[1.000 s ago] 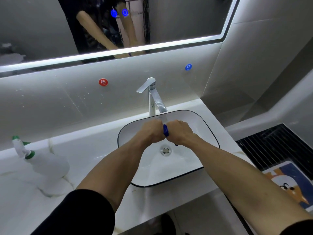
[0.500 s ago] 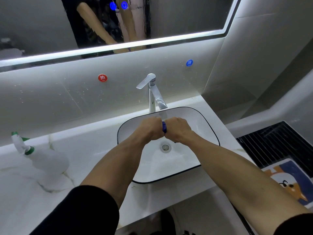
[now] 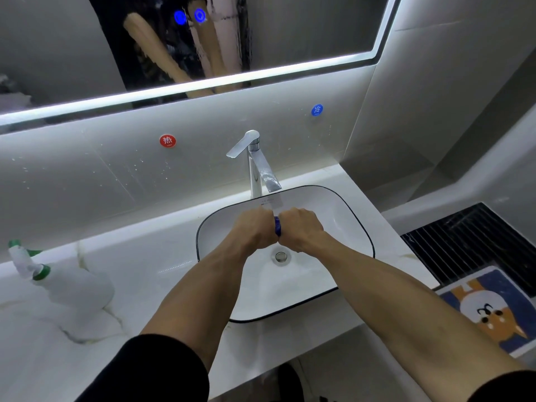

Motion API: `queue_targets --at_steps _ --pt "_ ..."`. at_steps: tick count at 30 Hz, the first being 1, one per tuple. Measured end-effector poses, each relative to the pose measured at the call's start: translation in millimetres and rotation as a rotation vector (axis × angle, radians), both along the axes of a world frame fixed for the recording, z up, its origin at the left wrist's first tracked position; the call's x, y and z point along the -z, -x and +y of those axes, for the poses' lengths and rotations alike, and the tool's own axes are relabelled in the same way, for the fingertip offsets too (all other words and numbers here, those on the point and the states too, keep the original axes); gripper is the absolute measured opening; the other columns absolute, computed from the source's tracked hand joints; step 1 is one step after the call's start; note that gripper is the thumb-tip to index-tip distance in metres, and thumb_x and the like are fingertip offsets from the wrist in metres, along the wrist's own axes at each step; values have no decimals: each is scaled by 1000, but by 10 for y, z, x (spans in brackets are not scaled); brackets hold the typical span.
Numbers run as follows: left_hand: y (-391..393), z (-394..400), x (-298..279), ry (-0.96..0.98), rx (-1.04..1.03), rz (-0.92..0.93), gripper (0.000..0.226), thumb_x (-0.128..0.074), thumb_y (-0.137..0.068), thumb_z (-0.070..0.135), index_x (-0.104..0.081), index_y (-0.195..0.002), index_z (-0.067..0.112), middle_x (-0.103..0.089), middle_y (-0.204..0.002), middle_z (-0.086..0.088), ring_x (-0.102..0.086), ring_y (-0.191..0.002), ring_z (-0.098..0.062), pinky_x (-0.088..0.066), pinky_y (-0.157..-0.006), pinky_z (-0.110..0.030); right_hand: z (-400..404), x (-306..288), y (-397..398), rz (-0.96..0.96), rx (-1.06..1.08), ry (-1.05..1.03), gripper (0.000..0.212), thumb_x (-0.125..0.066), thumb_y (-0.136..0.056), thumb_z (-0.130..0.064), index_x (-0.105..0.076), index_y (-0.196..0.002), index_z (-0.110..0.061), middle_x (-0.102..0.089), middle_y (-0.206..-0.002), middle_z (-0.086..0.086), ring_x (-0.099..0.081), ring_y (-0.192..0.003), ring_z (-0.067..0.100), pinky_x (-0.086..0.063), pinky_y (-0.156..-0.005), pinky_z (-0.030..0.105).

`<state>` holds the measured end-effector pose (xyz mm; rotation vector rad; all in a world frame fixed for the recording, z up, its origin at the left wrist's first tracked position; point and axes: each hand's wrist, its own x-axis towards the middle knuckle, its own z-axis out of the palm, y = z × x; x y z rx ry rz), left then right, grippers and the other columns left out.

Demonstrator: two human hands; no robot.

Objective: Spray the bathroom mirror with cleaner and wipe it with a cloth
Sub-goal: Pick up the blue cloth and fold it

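At the far left of the frame the spray bottle (image 3: 72, 288) is sitting on the white marble desk (image 3: 162, 274), pale and translucent with a green collar at the nozzle. I cannot tell how much cleaner is in it, and neither hand is touching it. Above it, along the top of the frame, the mirror (image 3: 304, 27) is hanging with its lit lower edge. Smears are showing on the glass near the middle, so I am judging it either sprayed and half wiped or not yet cleaned at all; the picture is not settling which.

Moving to the middle, my left hand (image 3: 255, 230) and my right hand (image 3: 301, 229) are meeting knuckle to knuckle over the basin (image 3: 356, 224), just below the spout of the tap (image 3: 255, 161). The fingers of both hands are curled tight around the blue cloth (image 3: 277, 226), of which only a narrow strip is peeking out between the fists. From the opposed grip I am guessing that I am wringing it, either wetting it for the wipe or rinsing it afterwards. I cannot make out running water.

The basin is holding nothing but its open metal drain (image 3: 280, 256); no standing water is visible.

So the wiping of the mirror is seemingly still ahead, or at least unfinished, with the cloth down here and not on the glass.
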<state>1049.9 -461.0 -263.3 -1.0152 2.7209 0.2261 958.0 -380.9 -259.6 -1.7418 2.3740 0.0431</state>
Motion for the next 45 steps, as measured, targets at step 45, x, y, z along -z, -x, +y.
queue_targets --at_steps 45 --pt "-1325 -767 -1045 -629 -619 1239 36 -61 -89 2 -53 -122 13 -64 -113 -12 -64 -99 -26 -58 -75 -33 -1080 -827 -502 -1131 -146 177 29 -62 -96 -33 -63 -113 -10 -72 -107 14 -70 -92 31 -58 -81 38"
